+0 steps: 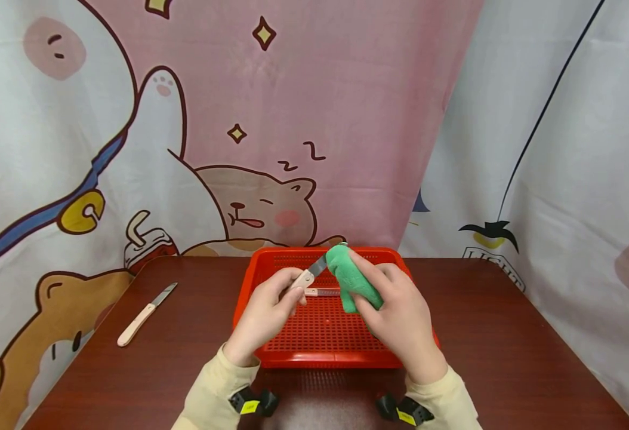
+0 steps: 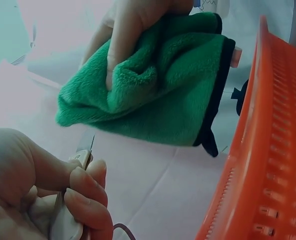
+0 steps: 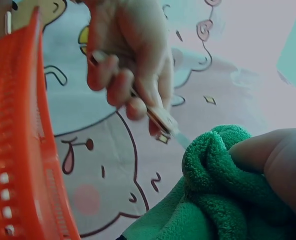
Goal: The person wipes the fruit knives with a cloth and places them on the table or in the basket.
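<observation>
My left hand (image 1: 268,307) grips a small knife by its pale handle (image 1: 305,279), the steel blade (image 1: 318,266) angled up and to the right. A folded green cloth (image 1: 353,278) with dark edging is pinched in my right hand (image 1: 400,310). The cloth wraps over the blade's outer part, with a bit of the tip showing above it in the head view. In the left wrist view, the cloth (image 2: 152,90) hangs down in loose folds. Both hands are above a red plastic basket (image 1: 336,360). Inside it lies another light-handled knife (image 1: 325,292), partly hidden by the cloth.
Another pale-handled knife (image 1: 145,316) lies on the dark wooden table (image 1: 486,334), left of the basket, blade pointing away. The basket's raised rim surrounds the area under the hands. Behind the table hangs a cartoon-printed curtain (image 1: 347,119).
</observation>
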A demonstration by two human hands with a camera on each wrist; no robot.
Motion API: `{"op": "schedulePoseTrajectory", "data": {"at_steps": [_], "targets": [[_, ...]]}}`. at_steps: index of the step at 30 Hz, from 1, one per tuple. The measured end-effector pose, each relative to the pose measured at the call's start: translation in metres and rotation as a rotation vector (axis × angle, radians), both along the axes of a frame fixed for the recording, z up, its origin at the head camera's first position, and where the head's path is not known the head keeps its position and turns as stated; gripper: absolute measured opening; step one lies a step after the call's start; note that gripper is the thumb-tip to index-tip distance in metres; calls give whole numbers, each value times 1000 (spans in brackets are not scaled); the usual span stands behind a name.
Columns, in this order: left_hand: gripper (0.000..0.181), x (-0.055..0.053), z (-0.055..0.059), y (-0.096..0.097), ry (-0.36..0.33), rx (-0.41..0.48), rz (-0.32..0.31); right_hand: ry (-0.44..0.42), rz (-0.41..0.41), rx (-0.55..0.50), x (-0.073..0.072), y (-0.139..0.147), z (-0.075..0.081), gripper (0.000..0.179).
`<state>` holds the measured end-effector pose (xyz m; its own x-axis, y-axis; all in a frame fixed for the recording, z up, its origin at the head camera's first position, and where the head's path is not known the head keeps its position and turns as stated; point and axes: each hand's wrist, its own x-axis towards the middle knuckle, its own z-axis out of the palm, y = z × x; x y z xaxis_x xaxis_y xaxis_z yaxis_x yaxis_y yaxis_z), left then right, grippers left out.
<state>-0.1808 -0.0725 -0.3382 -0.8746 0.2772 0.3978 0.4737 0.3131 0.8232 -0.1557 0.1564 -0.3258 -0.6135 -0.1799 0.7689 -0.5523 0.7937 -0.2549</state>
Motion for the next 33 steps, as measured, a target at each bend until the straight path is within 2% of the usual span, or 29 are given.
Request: {"op": "schedulePoseTrajectory", "data": {"at_steps": [11,23,33], "targets": [[17,1,-1,4,7,29,-3,-10,52,95,6,-19,-7,72],[18,3,-2,5,33,17,2,-15,42,119,2,-21,-9,70],[15,2,-2,3,56,5,-4,-14,6,120,-1,-18,-3,70]]}}
